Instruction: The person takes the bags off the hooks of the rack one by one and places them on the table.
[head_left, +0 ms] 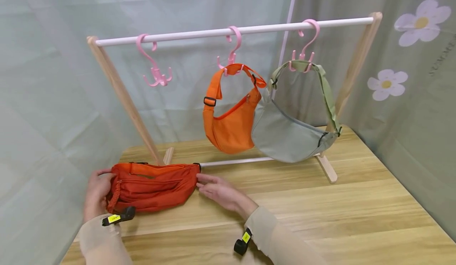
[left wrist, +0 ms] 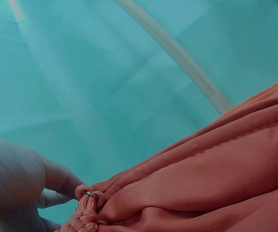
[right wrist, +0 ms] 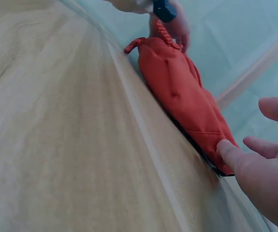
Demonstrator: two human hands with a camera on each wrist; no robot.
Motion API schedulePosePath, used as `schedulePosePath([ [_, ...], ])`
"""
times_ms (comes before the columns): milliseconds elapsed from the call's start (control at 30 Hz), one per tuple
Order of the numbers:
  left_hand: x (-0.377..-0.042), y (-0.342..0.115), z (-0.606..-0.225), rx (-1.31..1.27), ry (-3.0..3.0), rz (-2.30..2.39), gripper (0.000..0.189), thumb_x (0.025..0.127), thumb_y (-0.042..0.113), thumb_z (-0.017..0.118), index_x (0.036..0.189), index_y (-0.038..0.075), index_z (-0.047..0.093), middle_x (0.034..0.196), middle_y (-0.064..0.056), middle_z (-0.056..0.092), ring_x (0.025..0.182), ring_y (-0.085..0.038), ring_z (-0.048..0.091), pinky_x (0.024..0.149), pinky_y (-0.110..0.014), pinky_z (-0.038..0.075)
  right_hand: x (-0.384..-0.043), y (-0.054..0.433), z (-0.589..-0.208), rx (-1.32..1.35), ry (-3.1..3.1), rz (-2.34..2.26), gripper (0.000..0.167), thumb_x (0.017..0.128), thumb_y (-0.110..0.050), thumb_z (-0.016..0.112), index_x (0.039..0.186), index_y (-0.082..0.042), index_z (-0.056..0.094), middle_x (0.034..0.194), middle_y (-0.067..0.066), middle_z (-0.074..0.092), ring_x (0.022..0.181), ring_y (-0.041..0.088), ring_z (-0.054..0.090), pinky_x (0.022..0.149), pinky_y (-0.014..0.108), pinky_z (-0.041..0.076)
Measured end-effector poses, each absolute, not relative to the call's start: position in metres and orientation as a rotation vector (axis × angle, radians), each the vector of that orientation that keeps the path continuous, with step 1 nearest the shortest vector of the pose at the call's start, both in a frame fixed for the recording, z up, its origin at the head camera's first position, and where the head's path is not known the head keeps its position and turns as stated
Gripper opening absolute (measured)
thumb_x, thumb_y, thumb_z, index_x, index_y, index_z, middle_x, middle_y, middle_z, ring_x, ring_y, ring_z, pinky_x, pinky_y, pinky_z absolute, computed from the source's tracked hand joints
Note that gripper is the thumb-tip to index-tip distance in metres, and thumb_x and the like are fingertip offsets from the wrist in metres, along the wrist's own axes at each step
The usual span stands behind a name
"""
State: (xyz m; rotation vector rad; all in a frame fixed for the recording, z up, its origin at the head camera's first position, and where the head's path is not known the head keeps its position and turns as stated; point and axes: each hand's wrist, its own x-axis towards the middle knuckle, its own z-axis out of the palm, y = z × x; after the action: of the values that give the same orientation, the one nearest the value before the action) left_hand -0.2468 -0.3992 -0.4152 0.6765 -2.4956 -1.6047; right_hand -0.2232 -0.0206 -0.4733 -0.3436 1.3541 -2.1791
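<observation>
A red waist bag (head_left: 153, 188) with an orange top panel and a braided zipper pull (left wrist: 86, 212) sits on the table below the rack's left side. My left hand (head_left: 97, 190) grips the bag's left end, its fingers partly hidden behind the cloth. Close to the braided pull, its fingertips meet the bag's edge in the left wrist view. At the other end, my right hand (head_left: 221, 192) has its fingers extended, and one fingertip (right wrist: 226, 147) touches the bag's side in the right wrist view.
A wooden rack with a white rail (head_left: 199, 33) stands behind. Three pink hooks hang from it: the left hook (head_left: 156, 73) is bare, the middle one bears an orange bag (head_left: 231, 132), the right one a grey-green bag (head_left: 288, 138). Curtains (head_left: 64, 99) enclose the wooden table (head_left: 338, 217).
</observation>
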Motion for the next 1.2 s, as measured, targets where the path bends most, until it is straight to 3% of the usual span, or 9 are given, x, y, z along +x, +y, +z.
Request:
schedulePosePath([
  [167,-0.248,-0.398,-0.418,0.614,-2.545,-1.592,0.044,0.109,0.019,0.043,0.142,-0.01,0.038,0.11,-0.011,0.051,0.072,-0.004,0.053,0.062,-0.025,0.049,-0.221,-0.024,-0.474,-0.36,1.388,-2.133,0.061,0.1,0.005,0.053,0.158,0.005,0.035,0.167,0.019,0.029,0.154,0.037,0.027,0.123,0.044,0.029],
  [367,-0.251,-0.396,-0.422,0.579,-2.619,-1.566,0.049,0.11,0.021,0.041,0.147,-0.01,0.033,0.129,-0.022,0.043,0.085,-0.008,0.048,0.069,-0.022,0.044,-0.223,-0.024,-0.476,-0.383,1.394,-2.115,0.061,0.101,0.005,0.052,0.159,0.003,0.034,0.169,0.019,0.026,0.155,0.036,0.027,0.123,0.043,0.029],
  [500,-0.253,-0.399,-0.422,0.571,-2.576,-1.63,0.045,0.11,0.023,0.042,0.143,-0.006,0.036,0.118,-0.013,0.049,0.083,-0.007,0.052,0.07,-0.022,0.046,-0.226,-0.022,-0.474,-0.409,1.403,-2.12,0.062,0.101,0.005,0.052,0.16,0.001,0.035,0.169,0.018,0.025,0.154,0.037,0.029,0.123,0.043,0.029],
  [667,-0.252,-0.397,-0.411,0.501,-2.532,-1.614,0.041,0.111,0.03,0.041,0.142,0.003,0.043,0.141,-0.022,0.043,0.11,-0.025,0.048,0.084,-0.03,0.041,-0.231,-0.018,-0.464,-0.489,1.439,-2.117,0.059,0.102,0.005,0.051,0.159,0.001,0.036,0.168,0.018,0.028,0.153,0.037,0.031,0.121,0.042,0.033],
  [733,-0.249,-0.394,-0.404,0.43,-2.518,-1.627,0.037,0.111,0.034,0.041,0.14,0.012,0.048,0.143,-0.018,0.042,0.114,-0.023,0.045,0.087,-0.029,0.041,-0.23,-0.014,-0.454,-0.555,1.465,-2.093,0.059,0.103,0.004,0.051,0.159,0.001,0.035,0.167,0.019,0.029,0.153,0.038,0.031,0.121,0.043,0.033],
  [867,-0.242,-0.387,-0.39,0.194,-2.354,-1.857,0.019,0.11,0.035,0.05,0.129,0.03,0.051,0.121,0.009,0.053,0.104,-0.001,0.053,0.083,-0.016,0.047,-0.223,-0.003,-0.425,-0.71,1.545,-2.034,0.057,0.104,-0.001,0.055,0.158,-0.001,0.039,0.164,0.015,0.038,0.152,0.037,0.035,0.12,0.046,0.035],
  [967,-0.238,-0.379,-0.376,-0.032,-2.185,-2.037,0.02,0.11,0.028,0.054,0.129,0.024,0.052,0.115,0.017,0.064,0.102,0.002,0.062,0.08,-0.012,0.051,-0.217,0.008,-0.404,-0.793,1.626,-2.005,0.053,0.104,-0.004,0.057,0.156,-0.004,0.045,0.159,0.009,0.047,0.148,0.033,0.041,0.118,0.043,0.039],
  [1067,-0.235,-0.368,-0.363,-0.224,-2.067,-2.136,0.021,0.109,0.02,0.055,0.13,0.016,0.054,0.115,0.012,0.072,0.103,-0.001,0.068,0.082,-0.015,0.054,-0.215,0.018,-0.388,-0.849,1.705,-1.996,0.048,0.104,-0.004,0.057,0.152,-0.003,0.05,0.154,0.009,0.052,0.143,0.032,0.049,0.115,0.042,0.043],
  [1200,-0.23,-0.35,-0.349,-0.411,-1.988,-2.21,0.022,0.11,0.013,0.053,0.131,0.011,0.055,0.12,0.002,0.072,0.108,-0.008,0.07,0.088,-0.02,0.056,-0.211,0.035,-0.369,-0.921,1.843,-2.007,0.04,0.105,-0.005,0.058,0.145,0.0,0.057,0.146,0.013,0.059,0.136,0.035,0.055,0.111,0.044,0.047],
])
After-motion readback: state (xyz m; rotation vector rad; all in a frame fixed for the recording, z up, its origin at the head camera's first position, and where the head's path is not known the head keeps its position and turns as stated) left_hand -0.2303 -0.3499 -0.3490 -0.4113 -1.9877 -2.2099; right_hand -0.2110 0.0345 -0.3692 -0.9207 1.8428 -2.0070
